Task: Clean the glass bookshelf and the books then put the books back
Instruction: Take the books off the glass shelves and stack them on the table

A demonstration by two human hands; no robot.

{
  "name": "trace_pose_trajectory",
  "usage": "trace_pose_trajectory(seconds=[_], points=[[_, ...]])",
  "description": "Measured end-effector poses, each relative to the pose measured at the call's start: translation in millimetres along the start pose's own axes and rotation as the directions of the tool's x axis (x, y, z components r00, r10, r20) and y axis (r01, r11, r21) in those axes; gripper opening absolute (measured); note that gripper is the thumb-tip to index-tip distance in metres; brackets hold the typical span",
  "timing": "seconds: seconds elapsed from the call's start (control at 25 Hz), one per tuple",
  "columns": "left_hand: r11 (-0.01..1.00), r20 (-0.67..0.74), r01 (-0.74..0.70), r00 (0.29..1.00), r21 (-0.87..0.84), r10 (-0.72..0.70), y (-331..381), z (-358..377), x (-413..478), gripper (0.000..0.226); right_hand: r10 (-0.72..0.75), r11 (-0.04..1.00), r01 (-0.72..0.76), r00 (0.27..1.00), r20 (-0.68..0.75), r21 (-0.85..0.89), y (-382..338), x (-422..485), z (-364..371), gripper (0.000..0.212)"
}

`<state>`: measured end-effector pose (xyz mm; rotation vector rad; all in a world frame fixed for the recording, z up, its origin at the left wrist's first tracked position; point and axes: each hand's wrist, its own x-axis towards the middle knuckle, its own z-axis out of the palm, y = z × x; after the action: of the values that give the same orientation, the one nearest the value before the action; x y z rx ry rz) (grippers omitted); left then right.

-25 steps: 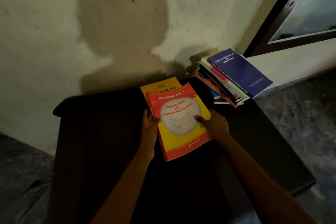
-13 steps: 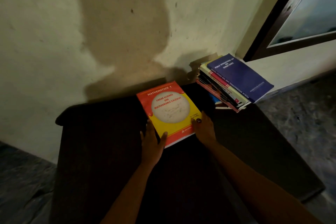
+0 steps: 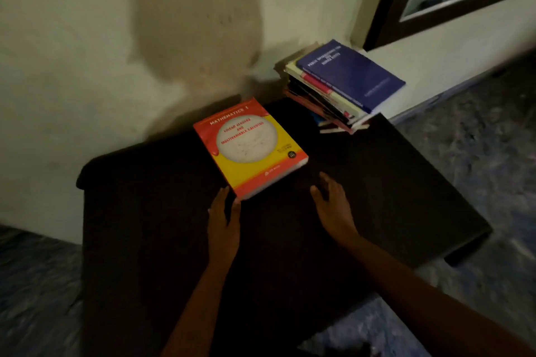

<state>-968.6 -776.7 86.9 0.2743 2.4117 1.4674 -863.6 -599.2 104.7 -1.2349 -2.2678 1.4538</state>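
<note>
Plainly, in the head view, the job looks to be somewhere in its middle. A maths book (image 3: 249,148) lies flat, cover up, on the dark table (image 3: 145,226), close to the wall (image 3: 72,66). A stack (image 3: 327,104) of other books, with a blue book (image 3: 351,72) on top, sits at the table's far right corner, apart from the maths book.

The left hand (image 3: 223,217) has its fingers straight and close together, tips touching the maths book's near corner; it grips nothing. The right hand (image 3: 333,207) is spread and loose, low over the table just right of that book and clear of it, holding nothing.

No cloth shows, so I judge the books are being laid out rather than wiped. None is back on a shelf, so that step is left.

Much is hard to read, since the light is dim and the edges are blurred. A dark frame (image 3: 385,17) with a pale pane runs off the upper right, and I cannot tell whether it is the glass bookshelf or a window. Whether any book is already clean cannot be seen. The stack's lower titles are unreadable, and anything under the maths book is hidden. Both arms are cut off at the bottom edge.
</note>
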Motion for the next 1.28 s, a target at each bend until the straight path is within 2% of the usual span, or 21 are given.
trace_pose_trajectory(seconds=[0.16, 0.28, 0.36, 0.48, 0.6, 0.68, 0.76, 0.84, 0.88, 0.96, 1.04, 1.12, 1.2, 1.28], points=[[0.967, 0.063, -0.237, 0.971, 0.096, 0.232, 23.7, 38.8, -64.7, 0.040, 0.101, 0.990, -0.116, 0.982, 0.160, 0.086, 50.1, -48.7, -74.8, 0.035], [0.915, 0.193, -0.395, 0.907, 0.080, 0.375, 64.7, 115.1, -112.4, 0.035, 0.174, 0.963, -0.195, 0.977, 0.122, 0.187, 115.8, -77.0, -157.8, 0.024], [0.925, 0.351, -0.379, 0.867, 0.000, 0.355, 89.8, 187.3, -141.8, 0.033, 0.233, 0.944, -0.244, 0.970, 0.072, 0.221, 166.3, -92.4, -216.5, 0.019], [0.947, 0.645, -0.304, 0.704, -0.105, 0.297, 120.7, 312.7, -190.4, 0.026, 0.369, 0.895, -0.351, 0.929, -0.013, 0.276, 253.2, -119.9, -297.2, 0.016], [0.971, 0.867, -0.238, 0.484, 0.001, 0.118, 147.9, 433.0, -244.3, 0.030, 0.576, 0.800, -0.519, 0.805, -0.143, 0.300, 357.0, -158.0, -362.4, 0.024], [0.971, 0.928, -0.231, 0.371, 0.067, 0.024, 154.3, 500.4, -264.7, 0.035, 0.701, 0.694, -0.623, 0.698, -0.142, 0.361, 416.0, -186.6, -390.4, 0.026], [0.958, 0.936, -0.261, 0.351, 0.115, -0.017, 156.1, 559.2, -274.5, 0.034, 0.806, 0.552, -0.686, 0.584, -0.094, 0.475, 461.0, -212.5, -408.3, 0.020], [0.939, 0.954, -0.315, 0.298, 0.136, -0.039, 158.4, 618.0, -286.9, 0.031, 0.885, 0.408, -0.711, 0.461, -0.058, 0.572, 505.8, -234.9, -431.8, 0.014], [0.930, 0.959, -0.334, 0.275, 0.155, -0.061, 160.3, 644.7, -291.3, 0.031, 0.914, 0.352, -0.733, 0.403, -0.046, 0.581, 528.1, -242.0, -445.5, 0.014], [0.915, 0.954, -0.336, 0.267, 0.224, -0.135, 159.6, 690.6, -292.1, 0.030, 0.943, 0.311, -0.818, 0.330, -0.049, 0.483, 567.6, -244.5, -478.6, 0.020], [0.880, 0.933, -0.355, 0.282, 0.316, -0.222, 156.5, 727.2, -280.4, 0.030, 0.943, 0.316, -0.884, 0.332, -0.012, 0.345, 592.2, -227.8, -523.1, 0.028], [0.843, 0.876, -0.309, 0.352, 0.441, -0.329, 161.1, 766.9, -262.6, 0.031, 0.904, 0.416, -0.894, 0.427, 0.033, 0.164, 601.8, -188.5, -591.1, 0.033], [0.804, 0.822, -0.264, 0.387, 0.533, -0.418, 176.9, 797.0, -252.5, 0.031, 0.831, 0.554, -0.831, 0.556, 0.037, 0.042, 606.0, -138.9, -665.2, 0.033], [0.745, 0.778, -0.283, 0.410, 0.604, -0.475, 197.3, 835.5, -243.0, 0.032, 0.753, 0.657, -0.753, 0.658, -0.024, -0.028, 612.1, -79.4, -742.4, 0.031]])
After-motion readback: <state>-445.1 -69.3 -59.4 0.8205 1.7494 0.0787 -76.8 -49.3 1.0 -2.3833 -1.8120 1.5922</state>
